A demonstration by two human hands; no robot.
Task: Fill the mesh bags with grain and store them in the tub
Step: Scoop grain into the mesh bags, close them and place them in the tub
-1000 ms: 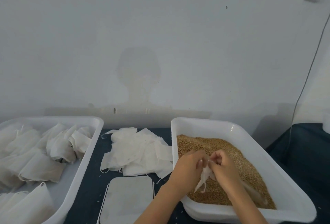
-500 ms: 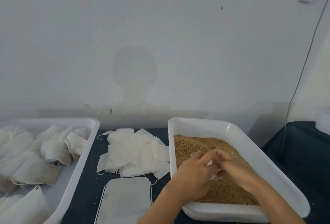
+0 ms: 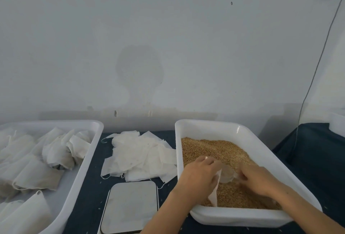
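Both hands work inside the grain tub [image 3: 248,135] at the surface's right side: the left hand [image 3: 198,177] and right hand [image 3: 258,178] each pinch the mesh bag [image 3: 225,175] over the grain [image 3: 214,149]. Empty bags [image 3: 141,155] lie mid-surface, a scale [image 3: 130,205] at the near edge, and filled bags [image 3: 37,174] sit in the left tub [image 3: 84,161].

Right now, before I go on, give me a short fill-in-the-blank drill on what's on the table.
1. Both hands hold the mesh bag over the tub of ____.
2. The pile of empty bags lies ____ the two white tubs.
3. The filled bags sit in the tub on the ____.
4. The flat scale has ____ on it.

Missing words: grain; between; left; nothing
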